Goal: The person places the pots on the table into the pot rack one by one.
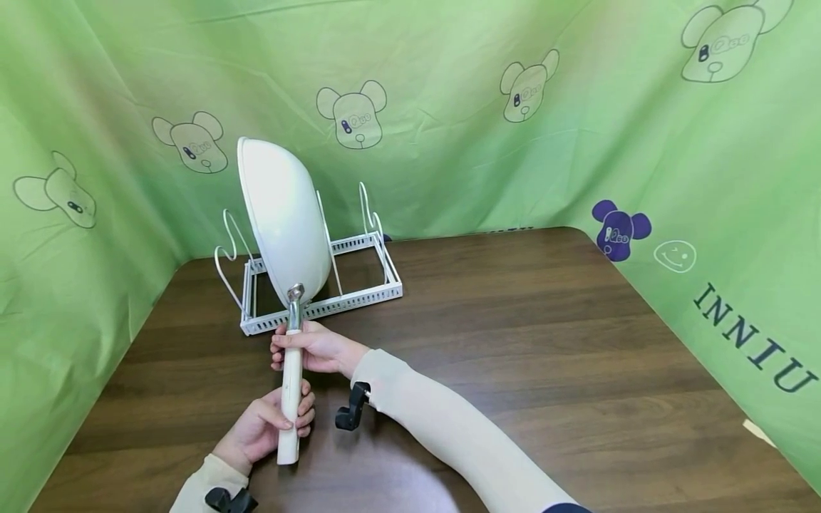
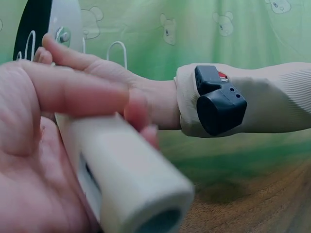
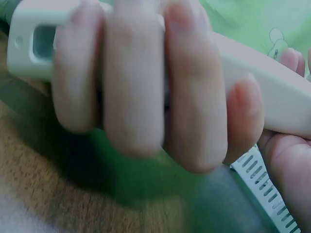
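A white frying pan (image 1: 285,214) stands on its edge among the wires of a white dish rack (image 1: 359,298), its dark inside (image 2: 35,24) facing left. Its cream handle (image 1: 291,445) slopes toward me from a metal neck (image 1: 294,313). My left hand (image 1: 259,427) grips the handle near its free end, thumb across the top. Closer to the pan, my right hand (image 1: 323,349) holds the handle just below the neck, thumb on top. In the right wrist view, the left hand's curled fingers (image 3: 133,87) wrap the handle and hide part of it.
The rack has tall wire loops (image 1: 227,242) at its left and right. Brown wooden table (image 1: 513,342) surrounds it. A green printed curtain (image 1: 449,171) hangs close behind and along both sides. Each wrist wears a black camera mount (image 1: 353,406).
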Tool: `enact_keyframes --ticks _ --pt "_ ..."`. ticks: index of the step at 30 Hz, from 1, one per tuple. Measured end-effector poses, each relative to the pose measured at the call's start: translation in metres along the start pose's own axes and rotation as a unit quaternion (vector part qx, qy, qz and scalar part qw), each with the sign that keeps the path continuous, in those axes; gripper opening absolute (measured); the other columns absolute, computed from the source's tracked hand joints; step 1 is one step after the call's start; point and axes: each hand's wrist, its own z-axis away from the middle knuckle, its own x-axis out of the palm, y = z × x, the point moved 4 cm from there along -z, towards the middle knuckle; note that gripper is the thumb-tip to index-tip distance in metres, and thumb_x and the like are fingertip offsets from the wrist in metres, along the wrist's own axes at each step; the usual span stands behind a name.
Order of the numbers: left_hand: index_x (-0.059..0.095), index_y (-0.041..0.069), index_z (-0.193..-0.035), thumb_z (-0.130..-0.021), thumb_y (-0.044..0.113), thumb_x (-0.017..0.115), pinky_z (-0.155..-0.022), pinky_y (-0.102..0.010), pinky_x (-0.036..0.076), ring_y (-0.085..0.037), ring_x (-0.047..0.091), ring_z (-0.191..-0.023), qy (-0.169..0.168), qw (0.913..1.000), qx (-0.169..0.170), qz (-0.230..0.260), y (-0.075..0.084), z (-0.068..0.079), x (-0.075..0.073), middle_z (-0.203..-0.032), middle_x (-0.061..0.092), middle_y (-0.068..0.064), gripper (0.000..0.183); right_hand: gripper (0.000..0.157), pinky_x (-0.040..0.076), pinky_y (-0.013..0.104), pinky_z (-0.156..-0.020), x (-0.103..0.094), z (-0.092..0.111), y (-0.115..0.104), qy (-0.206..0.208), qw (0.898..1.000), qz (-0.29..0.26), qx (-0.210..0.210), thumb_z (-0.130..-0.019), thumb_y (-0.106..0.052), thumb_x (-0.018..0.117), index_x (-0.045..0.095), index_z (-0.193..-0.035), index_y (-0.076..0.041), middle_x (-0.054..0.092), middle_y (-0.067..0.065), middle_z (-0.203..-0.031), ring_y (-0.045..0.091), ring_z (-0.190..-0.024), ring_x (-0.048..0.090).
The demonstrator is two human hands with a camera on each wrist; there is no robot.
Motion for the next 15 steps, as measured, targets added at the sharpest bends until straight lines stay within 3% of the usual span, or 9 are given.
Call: enact_keyframes --ticks 4,15 --pt "0.056 0.013 -0.115 -0.078 -0.015 0.045 -0.082 -0.027 0.047 -0.014 0.055 -0.087 0.045 0.9985 -0.003 -0.032 0.0007 0.0017 -0.0055 -0.095 0.057 0.0 0.048 0.034 0.055 0.03 -0.072 -0.0032 -0.001 0.0023 0.006 1.0 0.005 0.002 -0.102 0.009 0.036 0.056 -0.085 -0.013 0.063 0.002 -0.076 0.013 -0.071 0.062" --pt "0.056 0.012 -0.116 -0.08 -0.015 0.045 -0.081 -0.027 0.046 -0.013 0.055 -0.086 0.045 0.9981 0.006 -0.041 0.0011 0.0013 -0.0072 -0.095 0.057 0.001 0.047 0.031 0.055 0.028 -0.07 -0.007 -0.0021 0.004 0.009 1.0 0.011 0.001 -0.101 0.007 0.038 0.056 -0.085 -0.013 0.062 0.002 -0.075 0.013 -0.069 0.061"
